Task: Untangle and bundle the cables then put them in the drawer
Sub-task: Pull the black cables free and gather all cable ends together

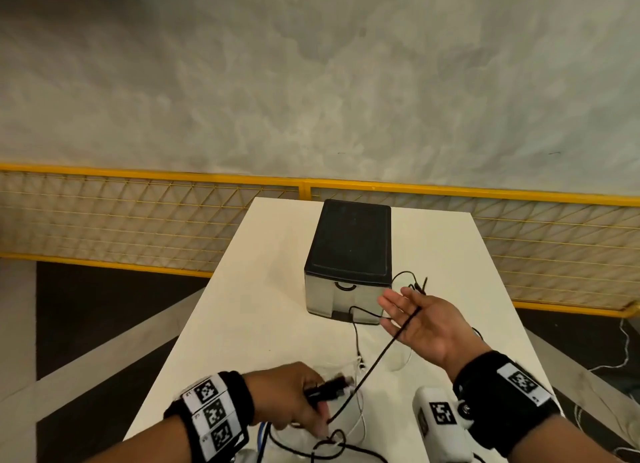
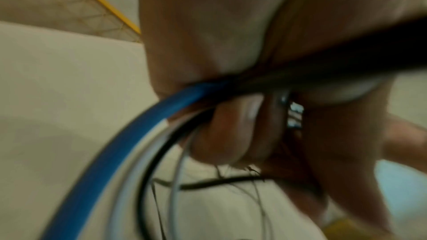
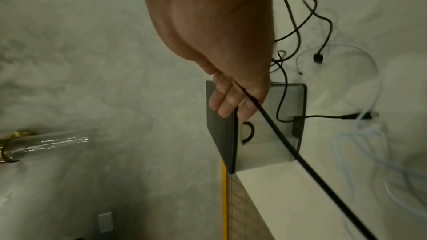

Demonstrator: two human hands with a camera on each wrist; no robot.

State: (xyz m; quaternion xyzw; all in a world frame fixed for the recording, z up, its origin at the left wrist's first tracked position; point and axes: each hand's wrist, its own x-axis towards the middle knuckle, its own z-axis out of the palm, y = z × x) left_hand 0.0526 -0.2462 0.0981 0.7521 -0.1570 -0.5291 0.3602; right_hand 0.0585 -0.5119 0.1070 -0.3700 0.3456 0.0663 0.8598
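Nearest, the left hand (image 1: 294,398) has its grip curled round a bunch of cables (image 2: 129,152) (blue, white and black) low over the counter (image 1: 249,324), a black cable (image 1: 377,355) runs up across the right hand (image 1: 420,324), fingers spread, and beyond stands the closed drawer box (image 1: 349,255).

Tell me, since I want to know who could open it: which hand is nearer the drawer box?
Right. The right hand hovers just beside the drawer box front; the left hand grips cables near the table's close edge.
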